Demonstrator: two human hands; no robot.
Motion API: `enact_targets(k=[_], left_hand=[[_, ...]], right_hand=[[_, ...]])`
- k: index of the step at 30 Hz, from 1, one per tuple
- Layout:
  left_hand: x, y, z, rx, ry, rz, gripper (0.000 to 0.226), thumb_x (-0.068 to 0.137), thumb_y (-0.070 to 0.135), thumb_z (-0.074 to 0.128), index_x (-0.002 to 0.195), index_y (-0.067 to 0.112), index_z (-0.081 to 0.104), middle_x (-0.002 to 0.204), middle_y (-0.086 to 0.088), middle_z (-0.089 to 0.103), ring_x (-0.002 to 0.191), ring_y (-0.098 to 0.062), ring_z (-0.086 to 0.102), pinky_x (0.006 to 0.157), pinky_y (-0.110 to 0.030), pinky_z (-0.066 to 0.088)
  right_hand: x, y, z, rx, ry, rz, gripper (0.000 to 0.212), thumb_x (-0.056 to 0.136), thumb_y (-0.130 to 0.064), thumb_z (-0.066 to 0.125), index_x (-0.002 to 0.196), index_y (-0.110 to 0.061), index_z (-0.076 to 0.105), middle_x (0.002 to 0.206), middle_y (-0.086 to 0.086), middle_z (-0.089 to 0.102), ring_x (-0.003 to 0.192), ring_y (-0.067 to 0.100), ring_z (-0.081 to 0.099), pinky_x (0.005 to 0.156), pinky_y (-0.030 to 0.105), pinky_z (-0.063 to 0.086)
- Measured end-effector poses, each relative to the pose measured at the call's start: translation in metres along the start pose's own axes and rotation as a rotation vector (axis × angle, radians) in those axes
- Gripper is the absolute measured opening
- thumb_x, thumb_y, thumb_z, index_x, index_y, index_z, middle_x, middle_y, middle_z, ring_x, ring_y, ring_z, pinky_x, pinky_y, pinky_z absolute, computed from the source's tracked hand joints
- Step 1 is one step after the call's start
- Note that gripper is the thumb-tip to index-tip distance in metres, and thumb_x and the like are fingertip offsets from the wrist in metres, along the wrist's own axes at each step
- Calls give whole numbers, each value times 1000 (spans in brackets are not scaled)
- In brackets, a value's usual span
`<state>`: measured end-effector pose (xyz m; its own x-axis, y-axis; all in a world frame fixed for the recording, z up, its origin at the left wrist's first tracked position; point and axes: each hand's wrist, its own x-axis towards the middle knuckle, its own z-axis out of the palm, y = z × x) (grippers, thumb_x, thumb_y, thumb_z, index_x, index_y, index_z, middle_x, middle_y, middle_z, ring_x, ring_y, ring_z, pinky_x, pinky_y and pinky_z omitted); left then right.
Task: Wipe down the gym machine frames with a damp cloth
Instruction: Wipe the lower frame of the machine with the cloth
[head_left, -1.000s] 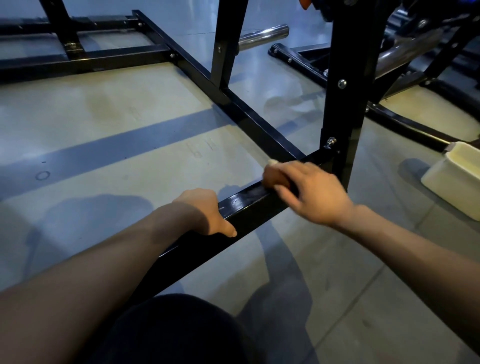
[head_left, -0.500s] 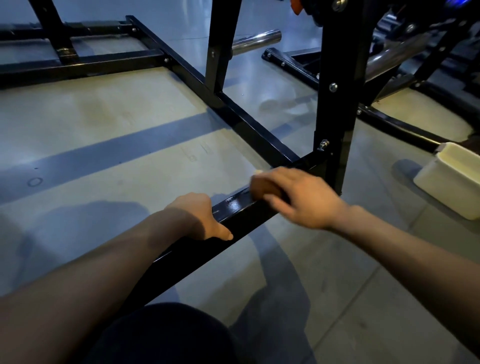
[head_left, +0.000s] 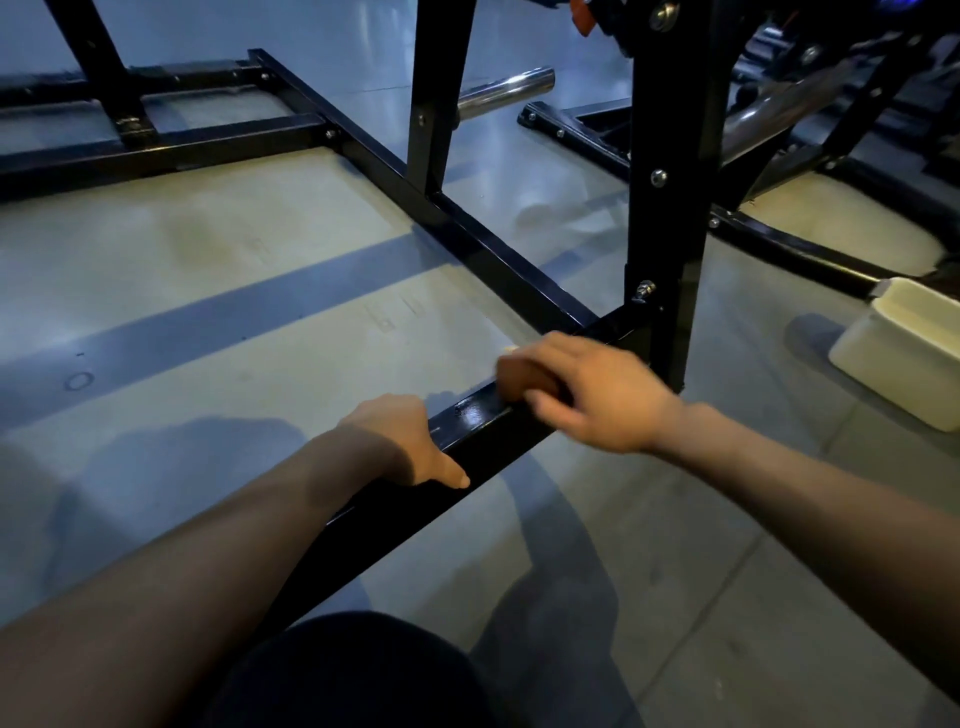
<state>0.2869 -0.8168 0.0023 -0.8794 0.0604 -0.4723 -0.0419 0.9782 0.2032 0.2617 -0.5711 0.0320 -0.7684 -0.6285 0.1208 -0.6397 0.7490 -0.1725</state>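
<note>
A black steel gym machine frame (head_left: 498, 260) lies low on the floor, with a base bar running from bottom left toward an upright post (head_left: 665, 208). My right hand (head_left: 587, 395) holds a small brownish cloth (head_left: 519, 376) pressed on top of that base bar, just left of the post. The cloth is mostly covered by my fingers. The bar surface (head_left: 470, 415) beside it shines wet. My left hand (head_left: 405, 441) grips the same bar nearer to me, thumb on the near side.
A cream plastic tub (head_left: 904, 353) stands on the floor at the right. A chrome bar sleeve (head_left: 506, 91) and another machine's black base (head_left: 597, 140) lie beyond the post. Grey floor spreads left of the frame. My dark-clothed knee (head_left: 353, 675) is at the bottom.
My right hand has slid the cloth along the bar toward me, away from the upright post. My left hand keeps its grip on the bar.
</note>
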Motion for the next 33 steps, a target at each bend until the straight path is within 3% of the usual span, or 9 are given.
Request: enact_targets(k=[3,6,11,14,19,21,24,29,33], left_hand=[[-4,4,-3,8,-6,6,68,63,73,83,94,21,53,82,2,56,81,-22,61,70,-29,47],[-4,5,-3,-4,-10,3,68,64,72,83,98,21,54,91,0,59,83,-22,62,71,-29,48],[-3,4,0,4,2,-20,69,64,74,80,103,20,61,89,1,63,83,-20,65,71,-28,52],[-2,1,-1,-15,-5,-12,68,61,76,81,97,23,58,85,1,61,79,-19,63,67,-28,49],[-3,4,0,8,9,-16,69,60,76,81,96,22,58,83,1,58,80,-24,61,69,-28,47],[-3,4,-1,-3,1,-23,70,60,76,82,97,22,58,82,3,58,80,-23,62,68,-28,46],[-3,3,-2,3,-16,-29,74,62,76,81,106,20,64,87,2,61,82,-22,63,68,-28,47],[-4,5,-5,23,-52,-44,69,65,75,80,102,20,61,92,-1,62,85,-24,61,71,-28,46],[-4,11,-3,62,-48,-29,62,76,66,77,111,17,62,93,-3,58,83,-25,57,70,-27,44]], right_hand=[[16,42,-5,-34,27,310,48,101,-51,51,147,-36,45,134,-3,56,110,21,62,90,43,57],[43,25,3,-62,11,465,43,101,-45,54,140,-29,53,131,6,57,111,29,61,94,47,55],[15,-43,17,-53,20,80,50,98,-46,54,144,-27,46,128,1,50,112,20,54,80,38,55],[-4,-12,5,21,4,-26,55,95,-47,54,148,-33,44,131,-7,50,110,15,58,77,38,56],[2,65,5,49,144,450,53,98,-44,58,149,-38,46,146,4,44,125,30,54,100,45,52],[21,67,9,62,140,617,48,98,-45,56,144,-33,52,143,14,48,120,34,56,100,46,53],[32,32,16,-44,97,504,45,98,-50,56,138,-29,55,125,14,61,113,34,59,96,46,55],[-7,13,8,45,46,65,57,100,-56,51,153,-37,40,142,-3,56,123,22,57,91,42,56],[-8,72,-7,-1,67,241,51,100,-53,56,148,-45,43,140,-9,59,120,18,58,88,39,54]])
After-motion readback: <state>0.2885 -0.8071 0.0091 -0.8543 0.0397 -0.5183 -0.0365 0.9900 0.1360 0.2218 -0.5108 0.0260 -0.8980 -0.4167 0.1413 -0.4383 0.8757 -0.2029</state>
